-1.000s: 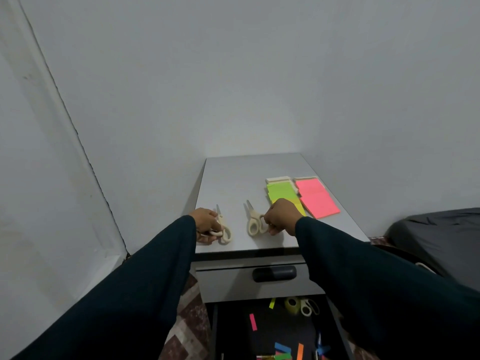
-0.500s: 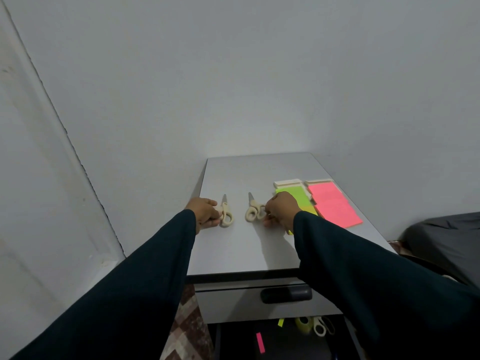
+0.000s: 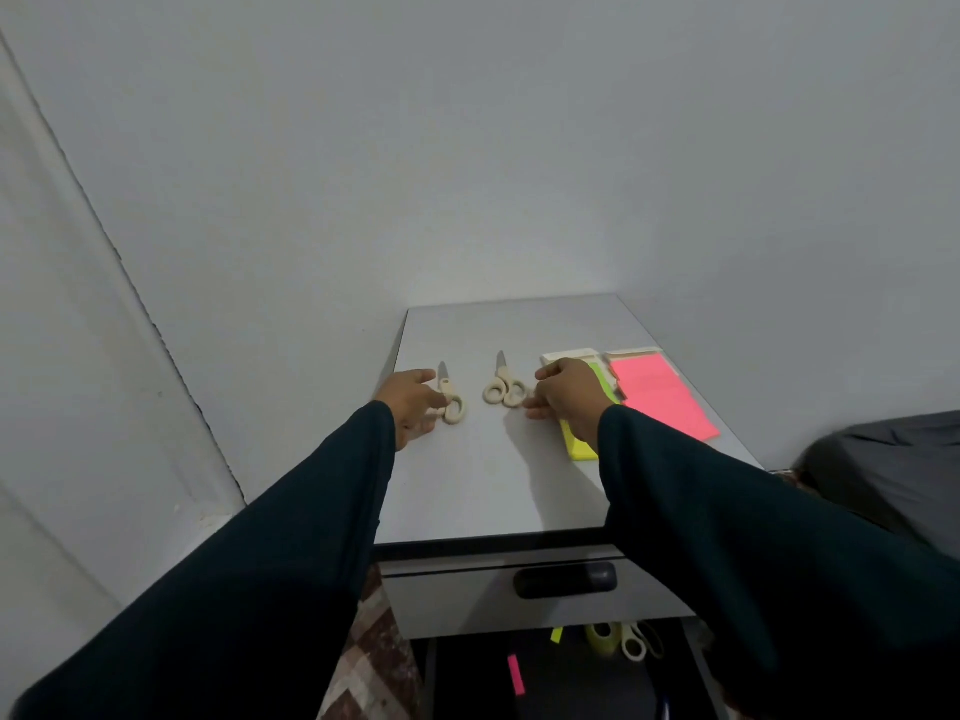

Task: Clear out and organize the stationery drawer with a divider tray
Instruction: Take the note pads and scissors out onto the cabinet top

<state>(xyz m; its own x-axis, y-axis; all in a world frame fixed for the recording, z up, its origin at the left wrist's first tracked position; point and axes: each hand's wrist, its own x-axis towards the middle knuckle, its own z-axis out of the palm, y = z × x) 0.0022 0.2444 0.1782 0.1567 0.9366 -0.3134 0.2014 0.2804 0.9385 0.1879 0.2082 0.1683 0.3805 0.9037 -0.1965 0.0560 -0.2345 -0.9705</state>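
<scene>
The left hand (image 3: 413, 402) lay on the cabinet top (image 3: 488, 491) with its fingers relaxed and loosely spread, touching the handle of the left scissors (image 3: 451, 394) but not gripping it. The right hand (image 3: 566, 394) rested just beside the handles of the right scissors (image 3: 503, 388); its fingers were half curled, and I could not tell if the tips touched the handle or pinched anything. Both pairs of scissors lay flat, with the blades pointing to the wall, near each other but apart. Under the right wrist was a green sticky pad (image 3: 581, 445), and just beside it a pink sticky pad (image 3: 657, 394). Below, the open drawer (image 3: 561, 683) held a tape roll (image 3: 602, 639), a third pair of scissors (image 3: 635, 645) and some loose colour tabs (image 3: 516, 674). It seemed the step was to lay out the scissors in a row. To do it well, the hands should lift straight up, without dragging the handles, so that the blades stay parallel.
</scene>
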